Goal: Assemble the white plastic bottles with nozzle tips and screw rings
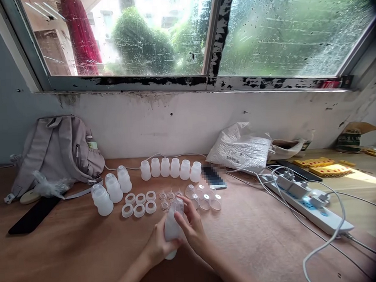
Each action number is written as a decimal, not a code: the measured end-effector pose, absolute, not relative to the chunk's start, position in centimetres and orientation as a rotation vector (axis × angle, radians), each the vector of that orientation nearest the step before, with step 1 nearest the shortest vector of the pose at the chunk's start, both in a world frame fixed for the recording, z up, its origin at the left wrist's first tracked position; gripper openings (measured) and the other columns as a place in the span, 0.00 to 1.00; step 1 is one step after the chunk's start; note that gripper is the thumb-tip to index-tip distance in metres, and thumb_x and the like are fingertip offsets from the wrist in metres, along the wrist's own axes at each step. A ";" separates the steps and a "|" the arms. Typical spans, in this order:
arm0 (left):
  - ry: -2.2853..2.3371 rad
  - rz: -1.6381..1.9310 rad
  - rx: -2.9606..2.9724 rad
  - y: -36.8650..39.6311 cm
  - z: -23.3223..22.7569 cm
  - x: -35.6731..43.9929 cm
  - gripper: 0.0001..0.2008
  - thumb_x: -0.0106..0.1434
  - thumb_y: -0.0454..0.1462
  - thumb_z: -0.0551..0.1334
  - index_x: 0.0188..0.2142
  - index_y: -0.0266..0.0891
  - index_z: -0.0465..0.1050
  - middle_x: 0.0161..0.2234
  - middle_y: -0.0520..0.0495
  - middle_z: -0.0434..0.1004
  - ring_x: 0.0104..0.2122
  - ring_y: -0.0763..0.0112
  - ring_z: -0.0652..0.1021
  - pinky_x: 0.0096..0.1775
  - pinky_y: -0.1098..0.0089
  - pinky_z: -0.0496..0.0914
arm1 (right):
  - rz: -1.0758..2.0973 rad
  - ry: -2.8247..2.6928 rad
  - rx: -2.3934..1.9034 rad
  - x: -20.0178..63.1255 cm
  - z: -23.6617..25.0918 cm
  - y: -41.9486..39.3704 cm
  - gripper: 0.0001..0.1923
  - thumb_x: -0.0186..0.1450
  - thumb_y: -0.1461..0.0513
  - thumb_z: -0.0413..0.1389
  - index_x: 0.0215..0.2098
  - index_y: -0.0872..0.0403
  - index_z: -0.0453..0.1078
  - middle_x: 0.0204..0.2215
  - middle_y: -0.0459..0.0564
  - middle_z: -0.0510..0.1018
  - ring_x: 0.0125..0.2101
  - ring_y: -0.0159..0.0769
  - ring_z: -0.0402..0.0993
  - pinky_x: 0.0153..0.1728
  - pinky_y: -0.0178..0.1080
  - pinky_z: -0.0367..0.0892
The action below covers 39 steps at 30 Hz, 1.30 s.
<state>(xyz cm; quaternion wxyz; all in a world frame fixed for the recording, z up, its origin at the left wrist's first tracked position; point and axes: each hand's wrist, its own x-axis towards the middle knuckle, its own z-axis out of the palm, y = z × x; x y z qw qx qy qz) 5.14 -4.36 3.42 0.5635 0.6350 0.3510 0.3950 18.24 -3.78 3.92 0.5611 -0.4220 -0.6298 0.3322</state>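
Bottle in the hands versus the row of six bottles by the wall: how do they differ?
The held bottle is gripped by the left hand, with the right hand at its top; the row of six bottles stands untouched on the table. The held bottle tilts and is lifted; the row stands upright. The held bottle looks larger, being nearer. Both are translucent white plastic.

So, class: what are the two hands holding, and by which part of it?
A translucent white plastic bottle. The left hand wraps around its lower body, while the right hand grips its upper part, fingers at the neck and top.
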 end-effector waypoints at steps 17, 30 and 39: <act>0.197 0.266 0.730 -4.4 2.0 3.7 0.22 0.42 0.37 0.55 0.39 0.31 0.66 0.19 0.50 0.66 0.16 0.73 0.69 0.17 0.73 0.63 | 1.178 -0.765 -0.713 21.0 5.3 -0.2 0.15 0.56 0.57 0.55 0.40 0.53 0.62 0.32 0.47 0.73 0.33 0.34 0.72 0.37 0.39 0.67; 0.491 0.810 0.703 -4.0 2.3 4.5 0.18 0.53 0.36 0.55 0.44 0.36 0.62 0.28 0.49 0.65 0.24 0.74 0.69 0.27 0.71 0.64 | 0.354 -1.336 -1.545 28.2 3.9 -3.2 0.21 0.51 0.51 0.56 0.38 0.54 0.63 0.34 0.52 0.73 0.34 0.41 0.69 0.34 0.41 0.62; 0.652 1.039 0.583 -3.6 2.3 4.5 0.18 0.52 0.38 0.59 0.43 0.38 0.62 0.29 0.51 0.66 0.26 0.75 0.70 0.30 0.71 0.66 | 0.055 -1.610 -1.945 31.9 -0.2 -3.7 0.20 0.52 0.52 0.53 0.40 0.53 0.62 0.31 0.51 0.74 0.33 0.43 0.71 0.32 0.42 0.61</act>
